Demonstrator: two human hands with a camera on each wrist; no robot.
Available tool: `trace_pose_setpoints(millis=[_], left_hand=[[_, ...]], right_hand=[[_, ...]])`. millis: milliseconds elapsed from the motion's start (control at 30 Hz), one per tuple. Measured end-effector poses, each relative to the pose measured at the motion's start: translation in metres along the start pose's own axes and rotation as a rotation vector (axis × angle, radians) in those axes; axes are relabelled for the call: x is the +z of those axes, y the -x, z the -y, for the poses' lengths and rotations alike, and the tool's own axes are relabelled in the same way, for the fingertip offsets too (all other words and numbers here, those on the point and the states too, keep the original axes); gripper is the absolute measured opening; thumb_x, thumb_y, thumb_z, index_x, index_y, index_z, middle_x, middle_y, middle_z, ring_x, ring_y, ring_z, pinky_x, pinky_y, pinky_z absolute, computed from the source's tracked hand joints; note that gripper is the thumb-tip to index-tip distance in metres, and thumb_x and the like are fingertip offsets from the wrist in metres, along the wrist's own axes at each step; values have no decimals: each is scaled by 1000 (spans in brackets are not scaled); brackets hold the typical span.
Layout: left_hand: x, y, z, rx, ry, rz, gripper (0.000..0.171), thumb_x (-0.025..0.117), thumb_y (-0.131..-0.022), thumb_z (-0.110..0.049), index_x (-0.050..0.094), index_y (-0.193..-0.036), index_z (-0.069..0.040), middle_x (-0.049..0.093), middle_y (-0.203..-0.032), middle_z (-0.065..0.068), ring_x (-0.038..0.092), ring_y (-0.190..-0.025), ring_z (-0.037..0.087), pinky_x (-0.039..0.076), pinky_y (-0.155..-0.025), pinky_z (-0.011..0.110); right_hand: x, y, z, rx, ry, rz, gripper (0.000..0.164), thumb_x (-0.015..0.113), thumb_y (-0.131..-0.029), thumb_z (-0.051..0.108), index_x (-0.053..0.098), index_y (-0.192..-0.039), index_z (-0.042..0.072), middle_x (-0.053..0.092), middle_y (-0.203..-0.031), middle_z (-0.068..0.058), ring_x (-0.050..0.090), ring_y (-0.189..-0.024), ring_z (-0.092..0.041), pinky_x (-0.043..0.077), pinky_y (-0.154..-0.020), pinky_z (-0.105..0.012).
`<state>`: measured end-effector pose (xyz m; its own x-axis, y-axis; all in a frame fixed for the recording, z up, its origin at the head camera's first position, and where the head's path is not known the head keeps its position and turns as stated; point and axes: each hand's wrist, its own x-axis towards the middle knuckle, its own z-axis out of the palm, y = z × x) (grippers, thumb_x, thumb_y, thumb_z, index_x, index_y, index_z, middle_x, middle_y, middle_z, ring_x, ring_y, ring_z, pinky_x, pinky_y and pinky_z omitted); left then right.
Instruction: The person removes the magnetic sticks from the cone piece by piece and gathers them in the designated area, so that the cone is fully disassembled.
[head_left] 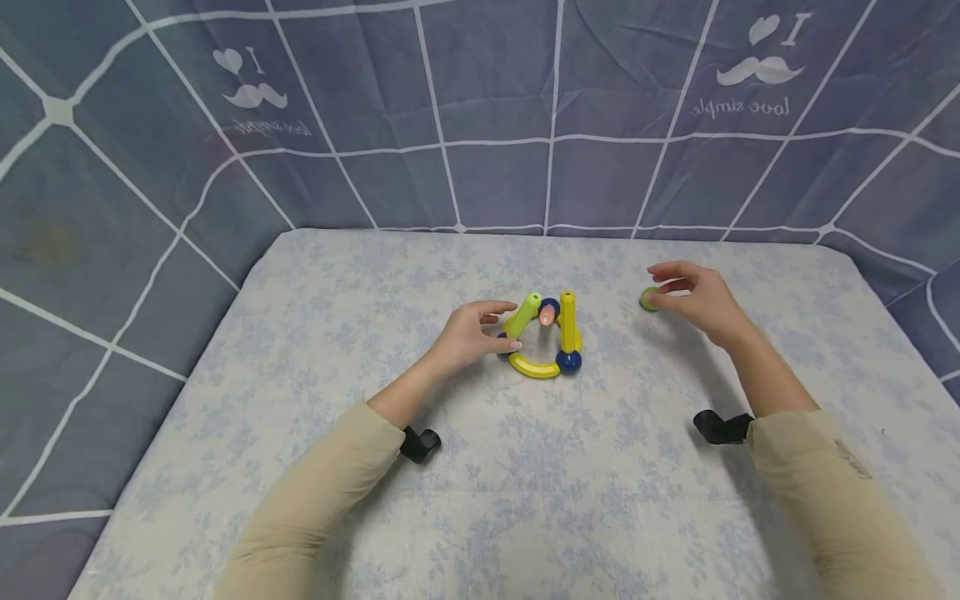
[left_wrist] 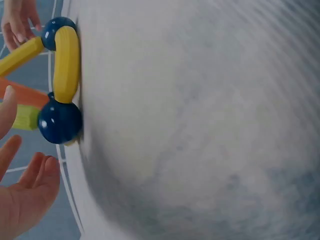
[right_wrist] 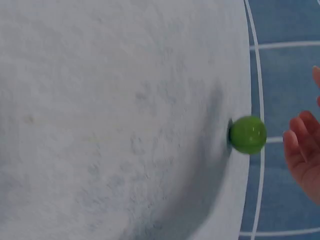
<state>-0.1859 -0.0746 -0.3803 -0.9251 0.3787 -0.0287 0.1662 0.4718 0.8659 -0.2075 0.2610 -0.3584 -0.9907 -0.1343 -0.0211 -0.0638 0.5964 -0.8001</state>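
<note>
A magnetic stick-and-ball build stands mid-table. Its base is a ring of curved yellow sticks (head_left: 534, 367) joined by blue balls (head_left: 568, 362). A lime stick (head_left: 532, 302), an orange stick (head_left: 547, 316) and a straight yellow stick (head_left: 567, 321) rise from it. My left hand (head_left: 474, 335) is at the build's left side, thumb and fingers spread apart around the lime stick and the left blue ball (left_wrist: 60, 121). To the right, my right hand (head_left: 696, 298) hovers by a green ball (right_wrist: 248, 135), fingers loosely bent; a gap shows between fingertips and ball in the right wrist view.
A pale floral cloth (head_left: 480, 467) covers the table. Behind and to the left hangs a dark blue curtain (head_left: 495, 100) with white lines. Black wrist mounts (head_left: 422, 446) stick out from both sleeves.
</note>
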Motion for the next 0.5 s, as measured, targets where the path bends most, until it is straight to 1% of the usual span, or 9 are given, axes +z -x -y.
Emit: trace_pose_setpoints(millis=[100, 167, 267, 333, 500], left_hand=[[0, 1, 3, -31, -14, 26, 56, 77, -78, -14, 55, -130, -10, 51, -134, 10, 49, -121, 31, 45, -93, 39], [0, 0, 5, -50, -9, 33, 56, 77, -78, -13, 56, -130, -10, 51, -134, 9, 49, -121, 30, 45, -93, 39], [1, -2, 6, -78, -1, 39, 56, 77, -77, -13, 56, -129, -10, 51, -133, 8, 49, -120, 29, 46, -92, 39], [2, -3, 7, -94, 3, 42, 56, 77, -77, -13, 56, -129, -11, 52, -132, 7, 50, -118, 27, 47, -91, 38], [3, -5, 9, -113, 4, 44, 54, 77, -78, -13, 57, -128, -11, 54, -129, 7, 53, -113, 24, 49, -86, 36]], right_hand=[[10, 4, 5, -28, -75, 59, 52, 69, -86, 20, 50, -130, -1, 52, -122, -14, 54, -94, -7, 46, -73, -18], [19, 6, 10, -25, -121, 110, 52, 68, -86, 18, 49, -130, -3, 52, -122, -17, 54, -92, -5, 47, -74, -18], [34, 9, 15, -16, -190, 189, 52, 69, -85, 15, 50, -129, -4, 51, -123, -23, 57, -91, -8, 49, -77, -20], [42, 12, 19, -11, -216, 229, 51, 70, -84, 13, 50, -128, -5, 52, -122, -26, 59, -91, -10, 50, -77, -22], [56, 15, 27, -12, -280, 300, 49, 70, -83, 8, 52, -126, -5, 54, -119, -26, 60, -92, -13, 51, -78, -24]])
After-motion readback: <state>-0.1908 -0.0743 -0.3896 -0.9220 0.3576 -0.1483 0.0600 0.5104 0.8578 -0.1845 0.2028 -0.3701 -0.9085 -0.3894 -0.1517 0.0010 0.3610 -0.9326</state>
